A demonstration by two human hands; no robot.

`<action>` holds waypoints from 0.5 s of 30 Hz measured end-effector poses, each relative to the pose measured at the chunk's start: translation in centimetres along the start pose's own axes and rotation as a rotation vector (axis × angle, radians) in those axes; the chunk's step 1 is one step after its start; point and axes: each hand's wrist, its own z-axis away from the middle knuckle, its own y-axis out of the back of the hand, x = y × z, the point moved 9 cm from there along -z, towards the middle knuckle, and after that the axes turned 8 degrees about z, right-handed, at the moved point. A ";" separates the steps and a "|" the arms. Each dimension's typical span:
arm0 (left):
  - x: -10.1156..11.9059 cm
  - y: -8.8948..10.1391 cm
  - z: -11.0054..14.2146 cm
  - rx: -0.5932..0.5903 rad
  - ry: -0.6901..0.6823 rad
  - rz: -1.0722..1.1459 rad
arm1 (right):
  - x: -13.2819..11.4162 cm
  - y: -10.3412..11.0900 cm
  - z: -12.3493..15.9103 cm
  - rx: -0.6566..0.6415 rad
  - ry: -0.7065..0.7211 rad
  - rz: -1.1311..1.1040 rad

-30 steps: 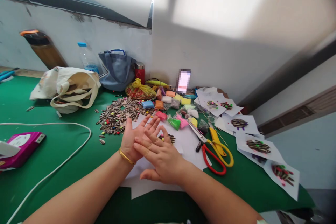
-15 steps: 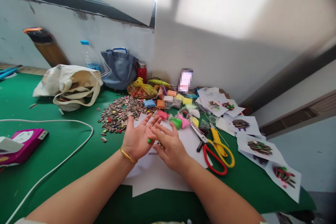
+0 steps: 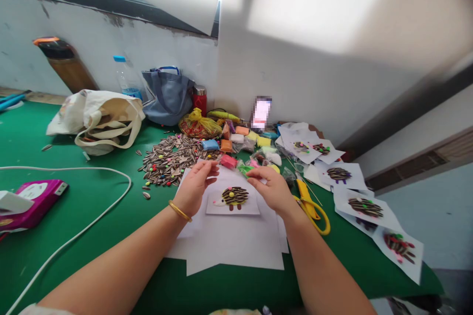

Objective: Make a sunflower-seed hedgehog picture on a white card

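My left hand (image 3: 198, 180) is raised over the left side of the white sheets (image 3: 236, 246), its fingers curled in. Whatever it may hold is hidden. Opposite it, my right hand (image 3: 271, 188) has its fingers and thumb bent towards each other. Its fingertips overlap the green clay packet (image 3: 244, 170) in view, and I cannot tell whether they touch it or hold something small. Between the hands lies a card with a hedgehog (image 3: 235, 196) made of sunflower seeds and clay. It has a white snout, brown feet, and yellow and pink balls on its back.
A pile of sunflower seeds (image 3: 170, 160) with coloured balls lies behind my left hand, clay packets (image 3: 226, 146) beside it. Yellow-handled scissors (image 3: 325, 221) and a yellow cutter (image 3: 306, 197) are at right, near finished seed cards (image 3: 365, 206). A white cable (image 3: 123, 192) curves at left.
My hands have moved apart from their palm-to-palm position, uncovering the hedgehog card. The green ball on my left palm is out of sight. My right arm now covers the scissors' red handle.
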 end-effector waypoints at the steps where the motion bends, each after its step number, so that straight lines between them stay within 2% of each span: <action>1: 0.0 0.2 -0.2 -0.008 -0.032 -0.138 | 0.7 -0.4 -0.1 -0.067 -0.043 0.017; 4: -0.3 0.0 -0.7 -0.078 -0.112 -0.465 | 1.9 -1.6 0.1 -0.236 -0.124 0.075; 7: -0.1 -0.4 -0.7 -0.122 -0.214 -0.680 | 2.6 -2.5 0.3 -0.335 -0.145 0.133; 10: 0.0 -0.8 -0.7 -0.144 -0.270 -0.817 | 2.9 -2.9 0.2 -0.346 -0.120 0.193; 15: -0.6 -1.1 -0.6 -0.186 -0.267 -0.945 | 2.5 -3.6 0.0 -0.310 -0.068 0.251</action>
